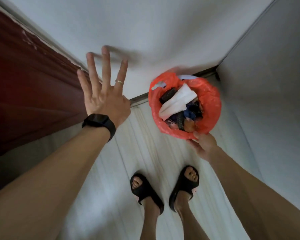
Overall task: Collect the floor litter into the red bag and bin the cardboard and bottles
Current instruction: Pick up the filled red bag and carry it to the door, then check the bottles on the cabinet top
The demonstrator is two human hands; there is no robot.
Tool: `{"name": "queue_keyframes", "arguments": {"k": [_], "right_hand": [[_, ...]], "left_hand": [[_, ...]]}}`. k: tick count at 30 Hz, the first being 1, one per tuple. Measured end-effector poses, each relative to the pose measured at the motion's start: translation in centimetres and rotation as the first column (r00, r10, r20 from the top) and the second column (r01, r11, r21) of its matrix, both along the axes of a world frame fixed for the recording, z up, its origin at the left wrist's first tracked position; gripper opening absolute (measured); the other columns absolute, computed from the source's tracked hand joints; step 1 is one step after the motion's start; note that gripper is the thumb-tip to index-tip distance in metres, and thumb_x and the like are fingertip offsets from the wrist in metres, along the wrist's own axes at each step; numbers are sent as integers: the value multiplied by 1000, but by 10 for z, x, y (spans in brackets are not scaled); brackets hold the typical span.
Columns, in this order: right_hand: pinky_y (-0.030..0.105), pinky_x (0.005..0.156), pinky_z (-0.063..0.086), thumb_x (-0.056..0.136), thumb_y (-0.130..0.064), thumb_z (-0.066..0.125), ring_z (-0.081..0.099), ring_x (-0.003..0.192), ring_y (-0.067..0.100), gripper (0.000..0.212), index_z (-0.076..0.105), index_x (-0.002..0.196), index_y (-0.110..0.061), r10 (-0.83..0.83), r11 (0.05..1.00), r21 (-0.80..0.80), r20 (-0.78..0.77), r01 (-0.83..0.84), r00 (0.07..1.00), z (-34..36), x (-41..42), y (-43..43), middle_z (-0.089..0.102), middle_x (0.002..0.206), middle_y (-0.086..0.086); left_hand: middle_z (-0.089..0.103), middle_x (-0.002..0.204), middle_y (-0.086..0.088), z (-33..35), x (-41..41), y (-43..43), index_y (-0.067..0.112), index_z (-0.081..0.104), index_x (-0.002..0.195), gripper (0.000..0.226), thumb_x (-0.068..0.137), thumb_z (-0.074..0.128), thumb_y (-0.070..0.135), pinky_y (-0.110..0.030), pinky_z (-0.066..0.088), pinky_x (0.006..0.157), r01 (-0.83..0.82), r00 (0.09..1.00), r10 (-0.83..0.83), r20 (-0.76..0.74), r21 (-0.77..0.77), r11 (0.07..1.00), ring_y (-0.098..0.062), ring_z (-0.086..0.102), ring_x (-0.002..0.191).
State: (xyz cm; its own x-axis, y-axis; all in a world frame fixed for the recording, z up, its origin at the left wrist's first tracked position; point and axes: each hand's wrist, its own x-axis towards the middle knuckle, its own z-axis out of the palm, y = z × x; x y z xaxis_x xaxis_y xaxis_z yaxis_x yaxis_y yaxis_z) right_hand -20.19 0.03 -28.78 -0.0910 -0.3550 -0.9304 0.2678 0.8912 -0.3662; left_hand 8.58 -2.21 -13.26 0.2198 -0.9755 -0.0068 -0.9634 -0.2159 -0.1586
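**Hands: left spread and empty, right gripping the red bag**

Item 1. Left hand point(104, 99), at 10 o'clock: fingers fanned wide and straight, holding nothing, tips blurred. It wears a ring point(119, 81) and a black wristband point(99, 122), and hangs in front of a dark red panel point(24, 84).

Item 2. Right hand point(203, 146), at 4 o'clock: fingers and thumb closed on the near rim of the red bag point(210, 101), which it holds mouth-up.

Item 3. Red bag, at 2 o'clock, near the corner of the walls: open and well filled. Contents include crumpled white paper point(177, 101) on top, with dark wrappers and blue scraps beneath. A white edge shows at its far rim; what that is cannot be told.

Item 4. Black sandals point(145, 193), at 6 o'clock, on the pale floor point(111, 187).

Status. Litter collection looks well advanced, judging by the fill. No cardboard, bottle or bin is in view, so that part appears outstanding or cannot be confirmed. The free left hand seems available for the next pick-up.
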Motion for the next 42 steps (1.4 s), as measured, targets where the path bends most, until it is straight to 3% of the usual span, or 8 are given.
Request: {"name": "queue_keyframes", "arguments": {"k": [6,9,12,18,24,33,38,42], "right_hand": [[25,70,50,90,4,55,59,93,16,29,62,112,-12,220,972,91,-55,-215,974,19,14,16,63,100,3],[27,56,39,89,-3,56,49,63,13,15,59,94,-17,478,877,35,-167,-479,862,68,16,12,52,74,3],[27,61,38,90,-6,61,51,65,16,12,61,79,-8,660,717,-52,-271,-695,701,126,21,2,56,69,12],[28,73,45,95,-19,59,64,85,15,13,71,96,-14,740,520,-153,-411,-840,533,285,47,-4,68,89,-4],[8,60,47,94,-42,63,69,83,9,11,73,94,-38,719,375,-391,-449,-841,530,473,79,18,74,90,-12],[16,89,42,95,-39,59,58,94,2,18,72,106,-37,541,-520,-476,-826,-710,158,640,165,73,70,97,-25],[26,101,40,92,-51,49,60,110,7,29,71,105,-37,364,-849,-366,-928,-381,82,697,237,173,70,106,-21],[32,104,42,94,-52,48,52,120,11,31,69,113,-38,303,-950,-307,-951,-62,56,757,271,292,68,116,-21]], "left_hand": [[-19,164,-5,11,3,4,37,2,157,94,82,58,27,-61,1,119,14,999,-11,-32,109,994,-39,-10,151],[-18,164,1,40,8,4,42,-2,156,89,88,54,28,-56,7,121,34,992,3,-127,290,956,-29,-6,152],[-4,166,0,77,8,14,42,1,156,84,89,51,27,-54,10,121,11,979,73,-188,412,911,-25,1,153],[10,165,-3,176,2,51,39,8,156,76,92,48,31,-54,14,120,-22,955,161,-250,481,877,-25,11,152],[26,160,0,302,-1,104,38,18,155,70,91,47,32,-46,20,119,-219,850,349,-396,337,916,-25,31,143],[47,146,9,458,12,270,31,48,142,54,89,46,38,-38,29,113,-683,644,658,-390,93,724,-20,45,132],[50,144,11,538,1,424,35,46,143,56,88,49,43,-37,31,111,-895,440,845,-303,-75,440,-18,44,134],[52,141,12,606,-32,564,37,48,140,53,87,49,44,-39,35,109,-962,233,944,-232,-196,190,-18,46,132]]}}
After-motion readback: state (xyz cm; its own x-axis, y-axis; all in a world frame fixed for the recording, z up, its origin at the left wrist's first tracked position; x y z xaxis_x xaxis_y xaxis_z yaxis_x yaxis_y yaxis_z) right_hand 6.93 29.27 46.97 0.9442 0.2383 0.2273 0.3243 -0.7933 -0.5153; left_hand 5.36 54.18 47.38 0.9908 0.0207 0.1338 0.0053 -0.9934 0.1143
